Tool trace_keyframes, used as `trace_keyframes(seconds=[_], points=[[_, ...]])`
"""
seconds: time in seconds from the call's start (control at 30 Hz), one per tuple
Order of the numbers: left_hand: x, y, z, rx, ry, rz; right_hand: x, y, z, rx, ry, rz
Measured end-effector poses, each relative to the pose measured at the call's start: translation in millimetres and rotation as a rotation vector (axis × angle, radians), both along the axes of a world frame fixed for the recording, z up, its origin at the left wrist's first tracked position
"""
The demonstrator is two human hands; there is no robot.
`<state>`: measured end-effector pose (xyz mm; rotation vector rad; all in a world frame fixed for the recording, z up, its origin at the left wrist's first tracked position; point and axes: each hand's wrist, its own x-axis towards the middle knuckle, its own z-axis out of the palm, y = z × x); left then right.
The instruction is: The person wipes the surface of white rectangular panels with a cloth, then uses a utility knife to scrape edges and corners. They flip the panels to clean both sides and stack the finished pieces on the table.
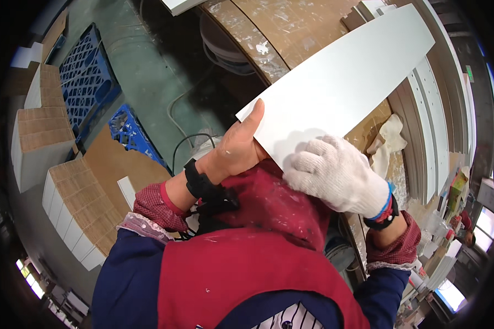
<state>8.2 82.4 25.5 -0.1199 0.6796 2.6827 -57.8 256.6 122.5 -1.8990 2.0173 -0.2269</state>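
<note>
A long white board (346, 71) slants from my lap up to the far right, its far part over the worktable. My bare left hand (240, 143) grips its near left corner, thumb up along the edge and the other fingers partly hidden beneath. My right hand (332, 174), in a white knitted glove, lies on the board's near end with its fingers curled in. What those fingers hold, if anything, is hidden under the glove. Both wrists wear black bands.
The brown worktable (307, 33) is spotted with white. A crumpled pale cloth (388, 141) lies right of the board, beside stacked white panels (422, 126). On the left floor are blue plastic pallets (85, 77) and piles of panels (82, 197). A bucket (222, 41) stands under the table.
</note>
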Motion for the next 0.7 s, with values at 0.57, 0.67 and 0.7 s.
trace_keyframes(seconds=[0.57,0.67,0.7], points=[[0.1,-3.5,-2.0,0.066,-0.015,0.043,36.5,23.2,-19.2,-0.466,0.01,-0.486],[-0.5,-1.3,-3.2,0.065,-0.033,0.067,36.1,21.8,-20.6,-0.389,0.229,-0.596],[-1.4,0.6,-3.8,0.068,-0.04,0.071,47.5,19.1,-21.9,-0.354,0.21,-0.523]])
